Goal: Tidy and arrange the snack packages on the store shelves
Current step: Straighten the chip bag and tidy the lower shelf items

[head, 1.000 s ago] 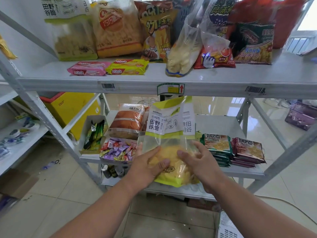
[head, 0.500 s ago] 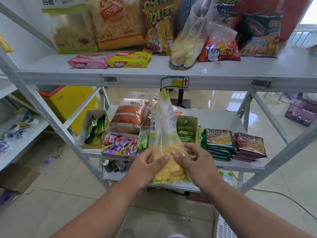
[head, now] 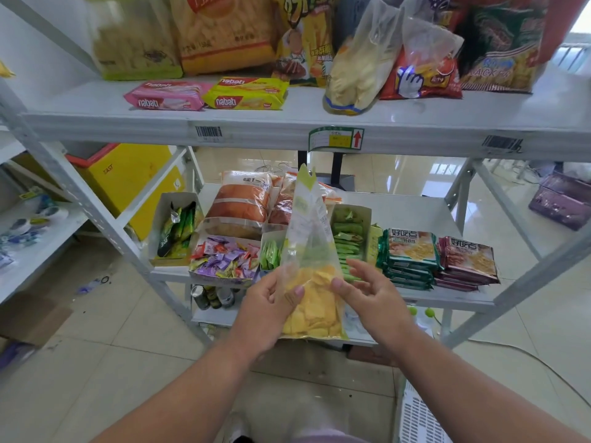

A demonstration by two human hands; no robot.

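The left hand pinches the chip bag by its lower part, in the air before the front edge of the lower shelf. The right hand is open, fingers loose, thumb touching the bag. I think both hands should support the bottom: the film is thin, slippery and clear, and the yellow chips inside are brittle.

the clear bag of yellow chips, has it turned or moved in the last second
Yes. The bag has turned from face-on to edge-on, its printed front now facing left, still before the lower shelf, between the left hand and right hand.
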